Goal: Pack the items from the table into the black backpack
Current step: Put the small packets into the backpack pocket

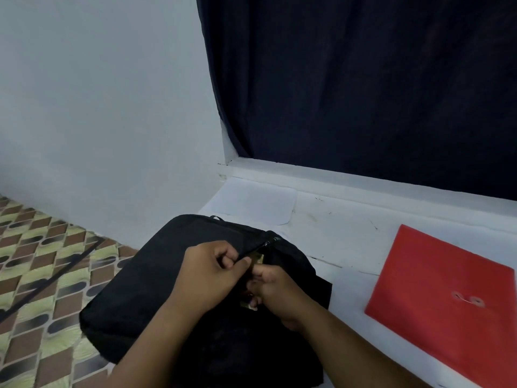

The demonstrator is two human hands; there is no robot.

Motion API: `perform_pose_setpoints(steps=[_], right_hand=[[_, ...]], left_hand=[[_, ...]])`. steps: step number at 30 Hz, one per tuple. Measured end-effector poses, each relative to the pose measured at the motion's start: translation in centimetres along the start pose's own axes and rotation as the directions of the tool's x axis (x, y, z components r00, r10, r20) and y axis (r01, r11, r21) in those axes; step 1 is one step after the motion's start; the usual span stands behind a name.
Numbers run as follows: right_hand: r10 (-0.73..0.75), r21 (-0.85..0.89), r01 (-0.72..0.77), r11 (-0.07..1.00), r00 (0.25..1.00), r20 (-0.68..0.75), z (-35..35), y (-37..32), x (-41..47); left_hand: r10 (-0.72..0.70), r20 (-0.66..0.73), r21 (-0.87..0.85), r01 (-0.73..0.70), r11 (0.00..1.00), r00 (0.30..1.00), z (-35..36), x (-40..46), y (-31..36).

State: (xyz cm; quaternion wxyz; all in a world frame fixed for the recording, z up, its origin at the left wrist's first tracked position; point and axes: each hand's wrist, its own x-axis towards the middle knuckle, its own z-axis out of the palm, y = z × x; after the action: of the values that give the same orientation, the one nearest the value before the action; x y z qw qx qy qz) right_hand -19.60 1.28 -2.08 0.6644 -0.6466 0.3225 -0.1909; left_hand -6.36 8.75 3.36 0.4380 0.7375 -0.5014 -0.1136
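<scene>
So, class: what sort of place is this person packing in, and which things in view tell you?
Probably a room in a home: a dark curtain hangs over a white ledge against a plain painted wall, with patterned floor tiles below.

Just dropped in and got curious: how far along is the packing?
Done: can't tell what is already inside. In hand: both hands, left hand and right hand, pinch the opening of the black backpack. Left: the red envelope and white paper lie on the table.

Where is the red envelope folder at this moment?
In the head view, the flat red paper envelope folder with a string clasp lies on the white table at the right, apart from the black fabric backpack and both hands.
</scene>
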Motion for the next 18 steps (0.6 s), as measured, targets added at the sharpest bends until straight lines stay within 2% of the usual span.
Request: perform_pose_setpoints(steps=[2,4,8,9,11,13,14,16,18], right_hand=[[0.012,-0.037,-0.010,0.999,0.997,0.074,0.4,0.1,-0.2],[0.013,-0.048,-0.009,0.999,0.997,0.075,0.2,0.1,-0.4],[0.063,0.016,-0.062,0.998,0.991,-0.118,-2.3,1.3,-1.0],[0.068,0.019,-0.065,0.998,0.983,-0.168,-3.2,1.7,-1.2],[0.060,0.045,-0.050,0.998,0.965,-0.254,-4.8,2.3,-2.0],[0.057,0.095,-0.028,0.995,0.945,-0.321,-6.1,2.5,-2.8],[0.056,0.108,-0.019,0.994,0.936,-0.348,-6.6,2.4,-3.2],[0.045,0.106,-0.004,0.994,0.921,-0.386,-7.7,2.3,-4.2],[0.029,0.091,0.009,0.996,0.912,-0.409,-9.0,2.2,-5.4]], left_hand=[[0.006,0.014,-0.011,-0.006,1.000,1.000,0.3,0.2,-0.1],[0.019,0.034,-0.046,-0.017,0.999,0.999,0.4,0.3,-0.3],[0.013,0.081,-0.013,-0.012,1.000,0.997,0.9,0.3,-1.3],[0.011,0.120,0.045,-0.017,0.999,0.993,1.0,0.3,-1.4],[0.001,0.261,0.272,-0.074,0.960,0.965,1.6,0.3,-1.2],[-0.049,0.348,0.503,-0.142,0.852,0.936,2.3,0.3,-0.4],[-0.068,0.355,0.555,-0.151,0.818,0.932,2.6,0.3,0.2],[-0.098,0.380,0.523,-0.127,0.843,0.920,3.7,0.6,1.0],[-0.088,0.375,0.359,-0.057,0.932,0.923,5.3,0.7,2.1]])
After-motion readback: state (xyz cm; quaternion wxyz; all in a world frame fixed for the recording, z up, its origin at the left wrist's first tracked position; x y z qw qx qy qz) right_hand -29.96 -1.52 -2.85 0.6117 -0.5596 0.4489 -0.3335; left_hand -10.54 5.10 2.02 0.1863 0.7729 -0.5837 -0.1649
